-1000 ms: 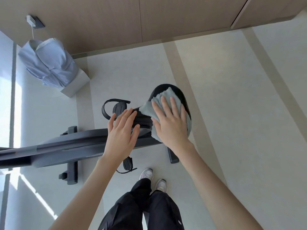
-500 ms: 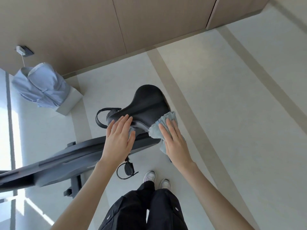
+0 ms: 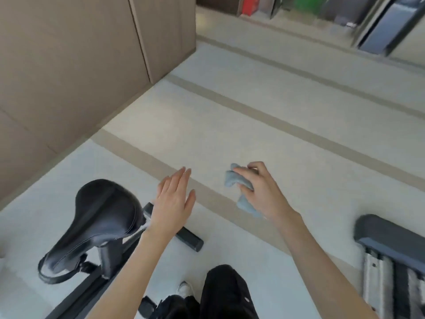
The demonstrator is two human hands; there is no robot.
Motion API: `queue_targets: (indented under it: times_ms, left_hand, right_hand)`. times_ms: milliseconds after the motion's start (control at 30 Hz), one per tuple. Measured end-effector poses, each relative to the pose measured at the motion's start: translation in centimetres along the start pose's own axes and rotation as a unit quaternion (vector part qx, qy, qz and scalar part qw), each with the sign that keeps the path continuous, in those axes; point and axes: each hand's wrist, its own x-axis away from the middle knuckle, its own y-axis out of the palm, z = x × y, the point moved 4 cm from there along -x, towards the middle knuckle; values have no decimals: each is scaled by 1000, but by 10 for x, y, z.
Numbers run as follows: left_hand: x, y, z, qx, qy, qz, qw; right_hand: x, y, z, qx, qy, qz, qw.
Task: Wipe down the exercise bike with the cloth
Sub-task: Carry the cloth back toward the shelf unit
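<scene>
The right hand (image 3: 262, 194) gripped the bunched pale-blue cloth (image 3: 232, 180) mid-frame, off the bike. The left hand (image 3: 172, 203), fingers straight, hovered nearer the dark grey exercise bike (image 3: 78, 294), whose black padded saddle (image 3: 103, 217) lay lower left, its long axis diagonal.

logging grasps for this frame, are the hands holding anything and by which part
The right hand grips the cloth around its bunched middle, with ends poking out above and below the fingers. The left hand is open and holds nothing.
</scene>
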Motion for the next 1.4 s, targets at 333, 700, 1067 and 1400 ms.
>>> queue_targets:
  times_ms: [333, 700, 1067, 1400]
  left_hand:
    - [-128, 0, 207, 16, 227, 35, 973]
    - [-255, 81, 417, 37, 309, 87, 946]
    - [-361, 170, 523, 35, 321, 59, 944]
    - [-543, 275, 618, 36, 349, 59, 935]
  right_hand:
    - [47, -180, 100, 42, 132, 240, 961]
    - [32, -336, 267, 51, 141, 363, 919]
    - [-14, -402, 406, 2, 181, 378, 908]
    - [-131, -473, 575, 14, 215, 379, 900]
